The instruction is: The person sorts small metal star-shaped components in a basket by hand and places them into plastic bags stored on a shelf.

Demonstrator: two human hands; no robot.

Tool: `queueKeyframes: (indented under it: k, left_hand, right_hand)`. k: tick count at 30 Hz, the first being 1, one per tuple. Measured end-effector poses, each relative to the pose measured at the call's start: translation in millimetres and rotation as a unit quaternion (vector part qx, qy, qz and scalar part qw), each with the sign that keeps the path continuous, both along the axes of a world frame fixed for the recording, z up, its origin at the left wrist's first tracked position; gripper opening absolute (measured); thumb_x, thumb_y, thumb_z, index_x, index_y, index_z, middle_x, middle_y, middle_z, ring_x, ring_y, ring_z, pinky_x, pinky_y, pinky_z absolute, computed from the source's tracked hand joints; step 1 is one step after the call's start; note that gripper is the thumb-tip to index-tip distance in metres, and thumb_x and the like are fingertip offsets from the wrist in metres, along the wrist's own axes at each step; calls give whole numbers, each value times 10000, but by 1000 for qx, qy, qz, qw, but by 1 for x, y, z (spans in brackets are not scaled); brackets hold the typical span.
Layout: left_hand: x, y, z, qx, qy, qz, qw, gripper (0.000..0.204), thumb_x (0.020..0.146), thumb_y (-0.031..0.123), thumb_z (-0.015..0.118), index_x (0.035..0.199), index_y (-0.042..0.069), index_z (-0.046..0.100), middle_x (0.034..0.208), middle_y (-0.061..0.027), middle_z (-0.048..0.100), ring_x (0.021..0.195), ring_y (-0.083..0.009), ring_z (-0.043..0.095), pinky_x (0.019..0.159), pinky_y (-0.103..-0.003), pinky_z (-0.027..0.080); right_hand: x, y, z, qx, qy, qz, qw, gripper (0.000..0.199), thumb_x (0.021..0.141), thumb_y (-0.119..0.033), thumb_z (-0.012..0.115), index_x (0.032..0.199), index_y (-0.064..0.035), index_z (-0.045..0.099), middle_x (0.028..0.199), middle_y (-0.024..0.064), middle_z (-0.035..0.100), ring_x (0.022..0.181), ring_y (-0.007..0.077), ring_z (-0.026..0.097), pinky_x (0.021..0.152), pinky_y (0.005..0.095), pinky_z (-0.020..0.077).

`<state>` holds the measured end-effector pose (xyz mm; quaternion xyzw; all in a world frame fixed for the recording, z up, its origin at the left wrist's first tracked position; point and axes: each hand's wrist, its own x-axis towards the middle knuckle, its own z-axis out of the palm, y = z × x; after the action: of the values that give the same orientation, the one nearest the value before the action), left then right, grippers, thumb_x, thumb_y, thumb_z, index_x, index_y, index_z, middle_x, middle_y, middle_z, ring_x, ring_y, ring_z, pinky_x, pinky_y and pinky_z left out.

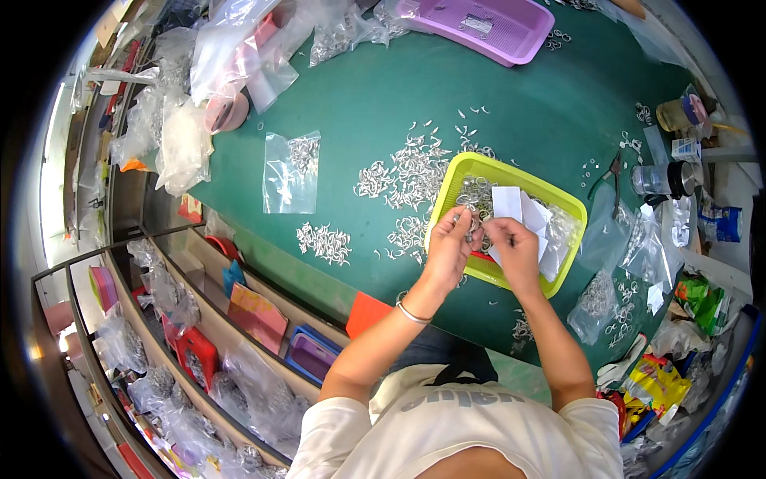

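My left hand (449, 247) and my right hand (512, 246) meet over the near edge of a yellow-green tray (475, 166) on a green table. Both pinch small silvery metal parts between fingertips; what exactly is held is too small to tell. The tray holds a heap of metal rings (476, 195), white paper slips (511, 203) and a clear bag. Left of the tray lie scattered piles of small silver clips (407, 172). A bracelet sits on my left wrist.
A clear bag of metal parts (291, 172) lies left, another clip pile (325, 242) near the table edge. A purple basket (487, 28) stands at the back. Pliers (610, 172), jars and bags crowd the right. Shelves with bags run along the left.
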<state>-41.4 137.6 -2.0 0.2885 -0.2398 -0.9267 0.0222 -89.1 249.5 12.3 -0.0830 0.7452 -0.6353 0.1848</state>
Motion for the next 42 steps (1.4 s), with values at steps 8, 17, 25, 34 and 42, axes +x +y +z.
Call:
queueKeyframes:
  k: [8, 17, 25, 34, 42]
  left_hand:
    - [12, -56, -14, -322, -48, 63, 943, 138, 919, 152, 518, 866, 38, 576, 758, -36, 572, 662, -102, 519, 608, -218, 438]
    - [1, -61, -65, -311, -110, 29, 944, 146, 915, 139, 523, 860, 17, 581, 754, 2, 565, 641, -61, 469, 585, -200, 392]
    - [-7, -56, -45, -216, -105, 57, 969, 115, 918, 134, 515, 887, 39, 573, 806, -22, 598, 686, -102, 546, 626, -240, 455]
    - [-119, -61, 13, -141, -68, 48, 987, 132, 928, 82, 442, 909, -23, 520, 821, -62, 519, 755, -171, 509, 696, -316, 469]
    - [-68, -73, 28, -151, -50, 32, 987, 117, 924, 73, 434, 889, 9, 525, 790, -49, 516, 714, -143, 515, 645, -282, 464]
  right_hand:
    - [13, 116, -10, 0, -76, -258, 963, 328, 960, -300, 431, 885, -7, 559, 575, -53, 333, 502, 53, 313, 454, 219, 254]
    - [18, 138, -52, 180, -220, -123, 951, 365, 860, -272, 606, 1011, 58, 572, 780, 109, 634, 705, 120, 558, 615, 282, 435]
    - [10, 150, -61, 130, -184, -85, 971, 279, 850, -180, 574, 928, 84, 617, 815, 89, 639, 717, 126, 554, 656, 297, 445]
    - [-59, 148, 5, -32, -245, -276, 929, 274, 814, -119, 598, 1010, 72, 583, 905, 129, 630, 745, 189, 605, 684, 297, 480]
    - [-212, 180, -30, 8, -146, -291, 946, 145, 810, -185, 581, 872, -58, 554, 658, 12, 545, 453, 110, 479, 324, 230, 296]
